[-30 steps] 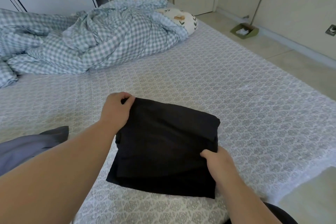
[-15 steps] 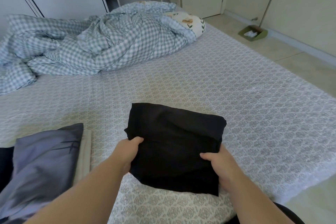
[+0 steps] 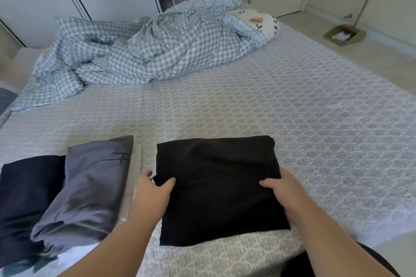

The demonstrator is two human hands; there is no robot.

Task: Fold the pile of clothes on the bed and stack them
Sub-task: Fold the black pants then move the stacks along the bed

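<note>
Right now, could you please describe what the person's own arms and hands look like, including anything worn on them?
Both forearms are bare, with no sleeves in view. The left hand and the right hand wear no gloves; no rings, watch or bracelets are visible. A dark garment, probably on the person's body, shows at the bottom edge under the right arm.

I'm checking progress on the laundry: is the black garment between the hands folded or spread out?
Folded. The black garment lies on the bed as a compact rectangle, gripped at its sides by the left hand and right hand.
</note>
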